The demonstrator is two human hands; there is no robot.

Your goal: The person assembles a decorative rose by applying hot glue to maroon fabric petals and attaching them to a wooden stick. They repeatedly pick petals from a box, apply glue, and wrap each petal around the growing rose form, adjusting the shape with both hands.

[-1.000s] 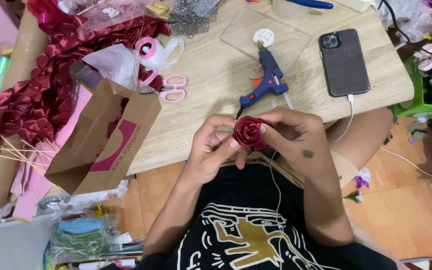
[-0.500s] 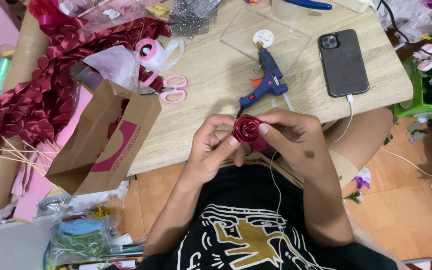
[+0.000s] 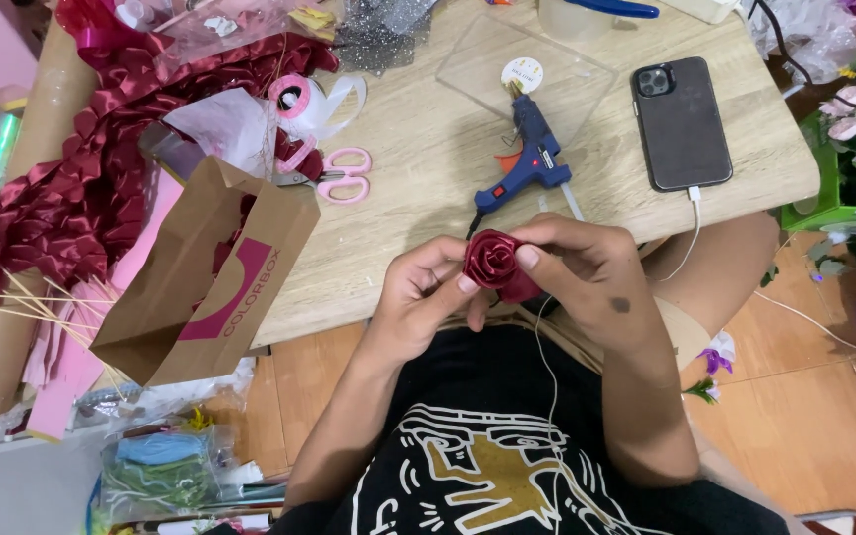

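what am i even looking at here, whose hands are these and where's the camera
The camera sits on a person's head and looks down, so you see their own two bare hands and lap; no machine is involved. The left hand and the right hand together hold a small dark red ribbon rose, fingertips pressing its folds, just in front of the wooden table. On the table lie a blue glue gun, a dark phone with a white cable plugged in, pink-handled scissors, a heap of dark red satin ribbon and a brown paper bag hanging partly over the table's edge.
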